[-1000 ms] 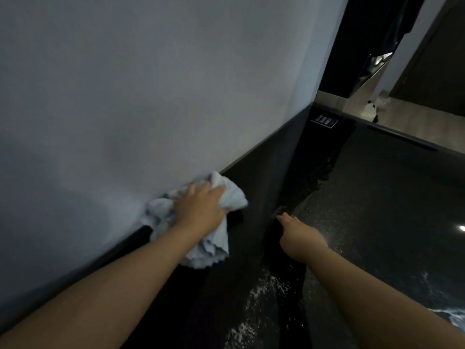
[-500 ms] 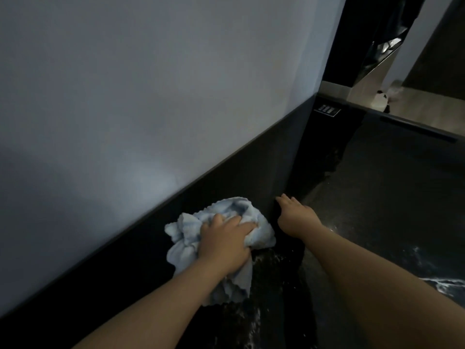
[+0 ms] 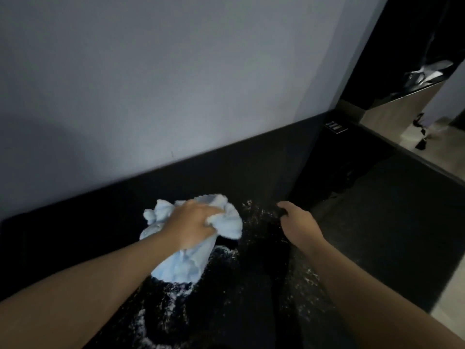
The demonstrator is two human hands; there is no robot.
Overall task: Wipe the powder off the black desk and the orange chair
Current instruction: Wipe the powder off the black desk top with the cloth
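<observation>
The black desk point(image 3: 241, 293) fills the lower half of the head view and meets a pale wall. White powder point(image 3: 176, 297) lies scattered just below the cloth, with more specks point(image 3: 256, 214) between my hands. My left hand point(image 3: 191, 224) grips a crumpled light-blue cloth point(image 3: 226, 220) and presses it onto the desk near the back upstand. Apart from the cloth, to its right, my right hand point(image 3: 295, 221) rests on the desk with its fingers bent down and holds nothing. No orange chair is in view.
A pale wall point(image 3: 176, 84) rises behind the desk's black upstand point(image 3: 251, 170). A small labelled plate point(image 3: 336, 127) sits in the far right corner. Wood flooring point(image 3: 448, 313) shows past the desk's right edge. A dark cabinet point(image 3: 402, 46) stands at the far right.
My left hand has dragged the cloth from the wall down and right onto the desk. The view has swung left and lower, showing more powder. My right hand has stayed near the same spot.
</observation>
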